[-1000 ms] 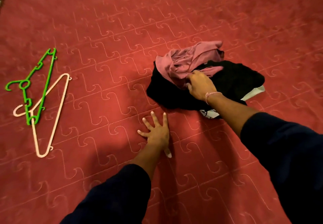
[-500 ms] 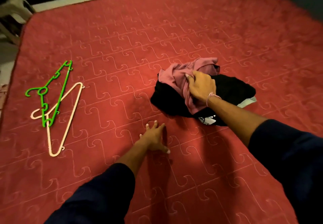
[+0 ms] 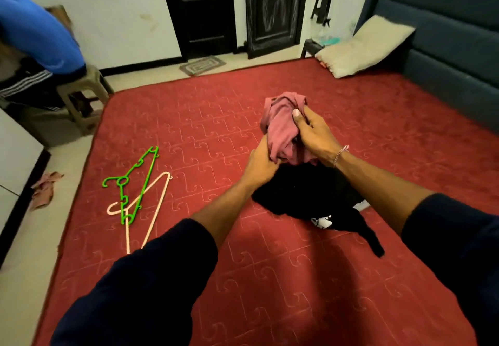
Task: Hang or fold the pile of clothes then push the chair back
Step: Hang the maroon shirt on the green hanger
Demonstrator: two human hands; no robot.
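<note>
Hands (image 3: 286, 151) round pink garment (image 3: 280, 127)

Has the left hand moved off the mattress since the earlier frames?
Yes. The left hand has left the red mattress, risen, and now grips the pink garment above the black clothes.

Bare red patterned mattress (image 3: 270, 278) lies open between the green plastic hanger (image 3: 135, 181) crossing the pale pink hanger (image 3: 151, 205) and the crumpled black garment (image 3: 305, 194), with more open mattress toward the cream pillow (image 3: 361, 48).
</note>
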